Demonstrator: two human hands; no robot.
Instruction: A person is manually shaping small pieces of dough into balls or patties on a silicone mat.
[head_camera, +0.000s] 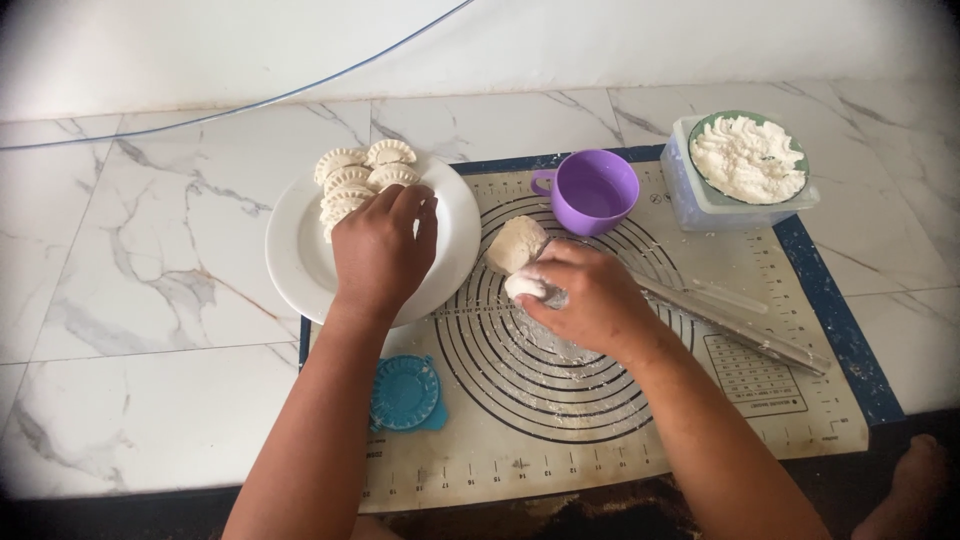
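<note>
Hands over a floured pastry mat

Left hand (383, 250) rests loosely curled on the round white plate (295, 262) of crimped dumplings (358, 175); right hand (590, 297) fingers grasp a small white dough lump (524, 286).

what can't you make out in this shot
Head view only:
- What the left hand touches on the white plate: hidden under the hand.
- The right hand grip on the small dough piece: fingers cover most of it.
- The rolling pin near end: hidden behind the right hand.
- The purple cup contents: unclear.
</note>
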